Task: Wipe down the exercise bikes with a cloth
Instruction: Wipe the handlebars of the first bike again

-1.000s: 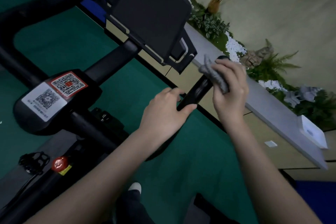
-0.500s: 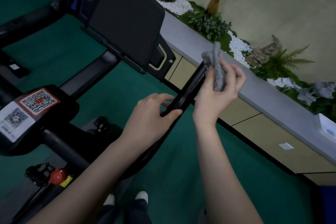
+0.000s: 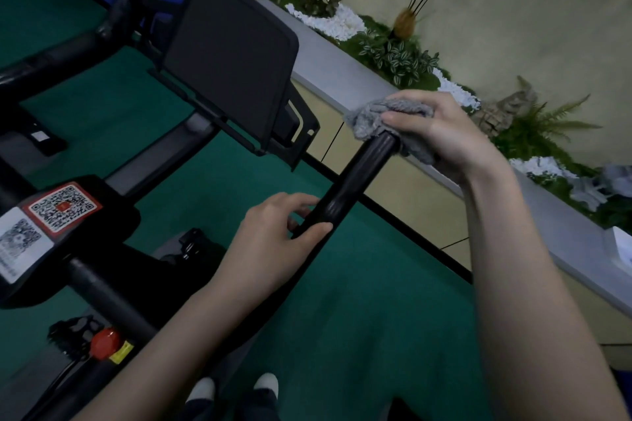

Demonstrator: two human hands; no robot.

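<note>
A black exercise bike fills the left side, with its right handlebar grip (image 3: 355,178) running up toward the middle. My left hand (image 3: 273,243) grips the lower part of that bar, thumb over the top. My right hand (image 3: 441,133) holds a grey cloth (image 3: 372,116) wrapped over the far tip of the bar, fingers curled round it. The bike's dark screen (image 3: 229,58) stands tilted above the stem. A block with QR-code stickers (image 3: 51,219) sits on the frame at the left.
A red knob (image 3: 106,343) sits low on the frame at the left. A grey ledge (image 3: 342,85) with plants and white pebbles runs along the wall at the right. Green floor lies under the bike. My shoes (image 3: 236,386) show at the bottom.
My right hand has shifted the cloth from the side of the bar up over its end tip. The view has swung slightly; my left hand keeps its grip lower on the bar.
</note>
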